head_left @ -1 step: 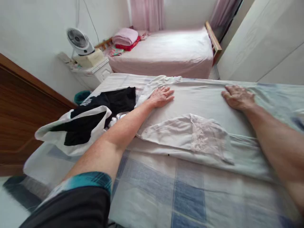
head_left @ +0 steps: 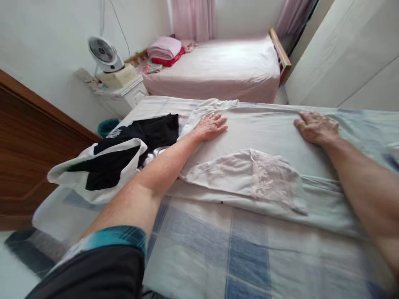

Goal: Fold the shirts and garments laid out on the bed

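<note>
2 hands flat on a pale garment (head_left: 264, 141).
Left hand (head_left: 210, 126) and right hand (head_left: 316, 126) press it with fingers spread, gripping nothing; black clothes (head_left: 137, 143) lie beside the left.

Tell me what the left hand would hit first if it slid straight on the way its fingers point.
The left hand lies flat on the pale garment, fingers pointing right and slightly away. Only smooth cloth lies ahead; the way looks free to the bed's far edge, though depth is unclear.
</note>
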The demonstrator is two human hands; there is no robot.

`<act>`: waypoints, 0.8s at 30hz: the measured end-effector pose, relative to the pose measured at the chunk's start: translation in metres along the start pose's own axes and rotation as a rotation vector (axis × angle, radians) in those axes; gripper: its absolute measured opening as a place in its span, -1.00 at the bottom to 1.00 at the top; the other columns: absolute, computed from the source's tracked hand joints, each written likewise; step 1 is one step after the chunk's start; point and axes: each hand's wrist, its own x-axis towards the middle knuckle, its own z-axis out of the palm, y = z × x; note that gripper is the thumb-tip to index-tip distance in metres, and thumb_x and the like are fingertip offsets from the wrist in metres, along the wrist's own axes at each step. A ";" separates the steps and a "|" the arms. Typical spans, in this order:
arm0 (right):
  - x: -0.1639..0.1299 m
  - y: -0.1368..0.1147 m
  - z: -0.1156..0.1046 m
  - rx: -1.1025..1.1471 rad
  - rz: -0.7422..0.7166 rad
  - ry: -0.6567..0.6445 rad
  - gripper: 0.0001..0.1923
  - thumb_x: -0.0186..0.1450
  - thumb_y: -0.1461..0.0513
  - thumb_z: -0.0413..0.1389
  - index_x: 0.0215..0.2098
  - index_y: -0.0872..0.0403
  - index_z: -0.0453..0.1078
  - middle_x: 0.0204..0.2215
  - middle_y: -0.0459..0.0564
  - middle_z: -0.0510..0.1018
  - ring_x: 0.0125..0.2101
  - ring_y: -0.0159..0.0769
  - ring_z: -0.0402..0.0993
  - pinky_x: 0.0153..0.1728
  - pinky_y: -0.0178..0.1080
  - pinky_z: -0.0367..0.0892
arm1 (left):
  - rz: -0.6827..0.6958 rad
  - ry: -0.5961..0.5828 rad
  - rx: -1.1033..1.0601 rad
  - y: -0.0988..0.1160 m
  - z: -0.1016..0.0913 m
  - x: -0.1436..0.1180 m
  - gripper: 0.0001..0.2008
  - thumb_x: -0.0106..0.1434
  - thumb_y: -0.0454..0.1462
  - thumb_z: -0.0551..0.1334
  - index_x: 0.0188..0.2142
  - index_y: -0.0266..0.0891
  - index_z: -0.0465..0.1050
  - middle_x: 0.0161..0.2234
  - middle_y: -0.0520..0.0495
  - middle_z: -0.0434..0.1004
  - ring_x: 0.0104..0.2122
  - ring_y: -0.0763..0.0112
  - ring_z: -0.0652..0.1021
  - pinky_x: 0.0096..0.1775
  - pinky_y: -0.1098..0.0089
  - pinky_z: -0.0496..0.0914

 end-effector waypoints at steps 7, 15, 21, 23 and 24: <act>-0.024 0.030 -0.013 0.076 0.253 -0.032 -0.25 0.37 -0.08 -0.39 0.29 0.26 0.04 0.28 0.36 0.05 0.21 0.09 0.02 0.06 0.16 -0.03 | -0.256 0.006 -0.051 -0.031 -0.023 -0.014 -0.51 0.33 0.00 -0.07 0.16 -0.05 0.29 0.24 0.01 0.22 0.20 0.26 0.26 0.18 0.29 0.12; -0.022 0.059 -0.022 0.106 0.261 0.084 -0.49 0.37 0.16 -0.23 0.22 0.10 0.20 0.22 0.15 0.26 0.17 -0.07 0.16 0.07 0.06 0.11 | -0.392 0.144 -0.070 -0.074 -0.040 0.011 -0.67 0.24 -0.24 0.07 -0.09 -0.18 0.52 -0.05 -0.10 0.56 -0.06 0.28 0.51 -0.10 0.48 0.34; -0.002 0.081 -0.014 0.153 0.336 0.092 -0.50 0.33 0.20 -0.18 0.20 0.05 0.25 0.15 0.08 0.37 0.09 -0.13 0.32 0.01 -0.07 0.23 | -0.440 0.176 -0.091 -0.083 -0.030 0.031 -0.65 0.21 -0.16 0.14 -0.07 -0.22 0.51 -0.07 -0.15 0.56 -0.06 0.19 0.52 -0.14 0.44 0.34; 0.006 0.086 -0.011 0.175 0.380 0.106 -0.50 0.32 0.16 -0.16 0.18 0.07 0.28 0.11 0.11 0.41 0.04 -0.11 0.38 -0.05 -0.12 0.28 | -0.473 0.193 -0.104 -0.083 -0.028 0.037 -0.57 0.20 -0.12 0.15 0.01 -0.27 0.45 -0.05 -0.19 0.55 -0.05 0.16 0.51 -0.15 0.42 0.34; 0.009 0.088 -0.011 0.186 0.395 0.114 -0.50 0.31 0.14 -0.14 0.16 0.07 0.31 0.08 0.12 0.44 0.01 -0.11 0.40 -0.08 -0.14 0.30 | -0.487 0.197 -0.111 -0.083 -0.027 0.040 -0.52 0.20 -0.09 0.16 0.04 -0.30 0.42 -0.05 -0.22 0.54 -0.05 0.14 0.51 -0.16 0.40 0.34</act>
